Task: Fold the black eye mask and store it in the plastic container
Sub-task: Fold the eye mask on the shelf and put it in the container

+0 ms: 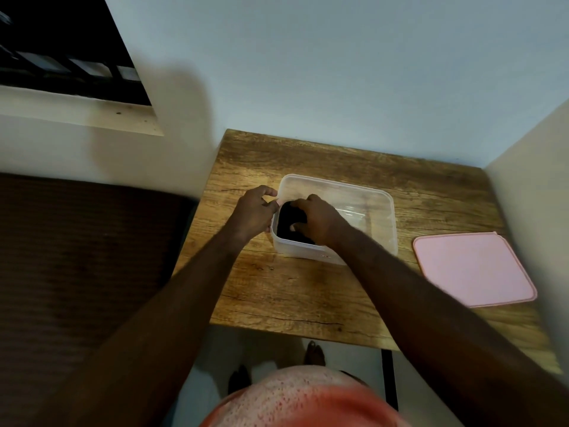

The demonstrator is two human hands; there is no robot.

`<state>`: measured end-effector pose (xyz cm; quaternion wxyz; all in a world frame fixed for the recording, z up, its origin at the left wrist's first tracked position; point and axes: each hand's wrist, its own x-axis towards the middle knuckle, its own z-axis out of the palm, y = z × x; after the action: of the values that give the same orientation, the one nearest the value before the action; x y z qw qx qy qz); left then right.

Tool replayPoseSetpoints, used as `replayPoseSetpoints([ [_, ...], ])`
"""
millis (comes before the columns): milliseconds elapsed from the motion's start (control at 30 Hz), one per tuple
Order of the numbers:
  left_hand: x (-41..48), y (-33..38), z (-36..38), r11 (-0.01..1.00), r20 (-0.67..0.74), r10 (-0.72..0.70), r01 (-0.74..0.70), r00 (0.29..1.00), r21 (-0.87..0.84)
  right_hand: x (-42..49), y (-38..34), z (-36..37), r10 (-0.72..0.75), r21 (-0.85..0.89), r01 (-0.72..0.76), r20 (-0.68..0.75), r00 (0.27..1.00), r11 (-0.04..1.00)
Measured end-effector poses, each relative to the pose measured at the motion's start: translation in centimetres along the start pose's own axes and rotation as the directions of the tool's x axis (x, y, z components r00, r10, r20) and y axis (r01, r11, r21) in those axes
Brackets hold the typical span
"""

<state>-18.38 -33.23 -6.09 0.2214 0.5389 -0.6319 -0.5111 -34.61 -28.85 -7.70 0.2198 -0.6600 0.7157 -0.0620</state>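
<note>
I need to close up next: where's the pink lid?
In the head view, the pink lid lies flat on the table, right of the plastic container.

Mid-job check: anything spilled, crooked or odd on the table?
Nothing stands out. The eye mask sits inside the container, held by the right hand; the left hand holds its rim, and the pink lid lies flat on the table beside it.

Count: two hands, left hand [252,211] and right hand [317,221]. One clear container [381,195]. One black mask [288,223]. One pink lid [474,268]. One wooden table [277,291]. Two feet [314,352] below its edge. One window [61,41].
</note>
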Motion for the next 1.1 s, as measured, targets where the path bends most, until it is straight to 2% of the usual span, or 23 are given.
replayPoseSetpoints([
  [100,0.2,0.0,0.2,1.0,-0.002,0.0,0.0,1.0,-0.016,0.6,-0.3,0.7,0.026,-0.061,-0.02,0.103,0.994,0.998],
  [533,0.5,-0.5,0.3,0.996,0.015,-0.023,0.025,1.0,-0.087,1.9,-0.2,1.1,0.049,-0.194,-0.013,0.185,0.981,0.981],
  [700,0.4,-0.4,0.3,0.997,0.013,-0.021,0.022,1.0,-0.076,1.6,-0.6,0.8,0.071,-0.185,-0.034,0.196,0.978,0.982],
  [833,0.3,-0.4,0.2,1.0,-0.05,0.027,-0.027,0.998,0.0,0.9,-0.6,-0.2,0.07,-0.074,-0.056,0.19,0.979,0.996],
  [933,-0.2,-0.1,-0.1,0.989,-0.21,0.139,-0.124,0.968,0.085,-0.3,-0.5,-1.2,0.095,0.043,-0.1,0.116,0.989,0.994],
  [1000,-0.9,0.8,-0.1,0.966,-0.31,0.256,-0.229,0.915,0.123,-1.6,-0.3,-2.1,0.13,0.101,-0.131,0.017,0.991,0.986],
  [1100,-2.0,3.0,0.8,0.883,-0.33,0.466,-0.455,0.821,0.113,-4.1,0.4,-3.5,0.198,0.237,-0.149,-0.198,0.96,0.96],
])
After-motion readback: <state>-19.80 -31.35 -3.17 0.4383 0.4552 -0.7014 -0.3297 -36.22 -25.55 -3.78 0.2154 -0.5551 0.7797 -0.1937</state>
